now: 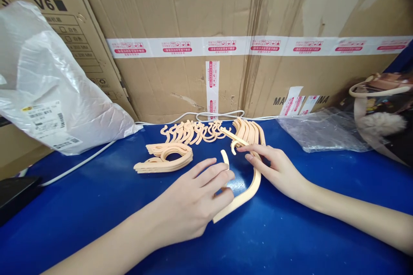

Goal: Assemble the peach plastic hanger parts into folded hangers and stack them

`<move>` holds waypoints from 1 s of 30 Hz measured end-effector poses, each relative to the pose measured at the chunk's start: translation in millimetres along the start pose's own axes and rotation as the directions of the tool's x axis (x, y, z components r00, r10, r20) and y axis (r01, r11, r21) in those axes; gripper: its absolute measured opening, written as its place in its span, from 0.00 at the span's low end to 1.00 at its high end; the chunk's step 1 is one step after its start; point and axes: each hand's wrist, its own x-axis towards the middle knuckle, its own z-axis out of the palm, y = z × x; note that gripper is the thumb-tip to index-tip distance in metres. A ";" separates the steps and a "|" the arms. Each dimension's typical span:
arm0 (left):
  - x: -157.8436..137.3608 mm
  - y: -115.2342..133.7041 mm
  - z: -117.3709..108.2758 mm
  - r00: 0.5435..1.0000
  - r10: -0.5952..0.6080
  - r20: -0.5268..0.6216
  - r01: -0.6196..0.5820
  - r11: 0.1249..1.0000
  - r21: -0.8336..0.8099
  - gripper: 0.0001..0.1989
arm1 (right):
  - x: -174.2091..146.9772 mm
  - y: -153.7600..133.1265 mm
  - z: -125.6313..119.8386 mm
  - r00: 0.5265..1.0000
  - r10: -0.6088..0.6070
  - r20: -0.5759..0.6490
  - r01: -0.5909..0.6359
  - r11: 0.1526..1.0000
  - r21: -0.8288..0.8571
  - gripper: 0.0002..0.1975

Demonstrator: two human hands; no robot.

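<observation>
A cream plastic folding hanger (247, 195), with curved arms, lies between my two hands on the blue tabletop. My left hand (196, 200) curls its fingers round one arm of it, and that arm's end sticks up past the fingertips. Part of the piece is hidden behind those fingers. My right hand (274, 167) pinches the hanger near its small hook and joint, thumb and forefinger close together. Beyond the hands lies a row of loose peach hanger hooks (183, 132). A stack of curved hanger arms (250, 129) sits just behind my right fingertips.
Folded peach hangers (167, 159) are piled left of centre. A white plastic parcel bag (58, 81) leans at the left, above a black object (16, 197). Large cardboard boxes (180, 8) wall off the back. A clear plastic bag (322, 131) and a white cable (80, 165) lie on the table.
</observation>
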 end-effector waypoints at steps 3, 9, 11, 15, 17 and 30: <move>-0.3 -0.5 4.4 1.000 -0.008 0.016 0.008 1.000 -0.003 0.13 | 0.7 0.7 -0.3 0.999 0.054 0.007 -0.054 0.998 0.031 0.15; 1.0 0.5 6.2 0.996 -0.089 0.019 0.088 0.996 0.022 0.16 | 0.8 3.5 0.0 0.996 0.092 0.006 -0.092 0.993 0.079 0.14; 1.2 1.2 6.1 0.994 -0.105 0.015 0.104 0.994 0.021 0.14 | 0.7 3.7 0.2 0.996 0.093 -0.001 -0.092 0.992 0.086 0.13; 2.0 2.6 6.8 0.994 -0.112 0.001 0.112 0.994 0.020 0.12 | 0.2 2.5 0.9 0.996 0.088 -0.010 -0.086 0.992 0.090 0.12; 2.3 3.2 8.0 0.993 -0.115 -0.001 0.115 0.993 0.019 0.11 | -0.3 1.4 1.3 0.996 0.086 -0.014 -0.085 0.993 0.077 0.12; 3.1 5.5 1.4 0.969 -0.096 0.228 0.146 0.966 -0.213 0.27 | -0.9 -2.8 0.1 0.998 0.067 -0.011 -0.067 0.997 0.028 0.11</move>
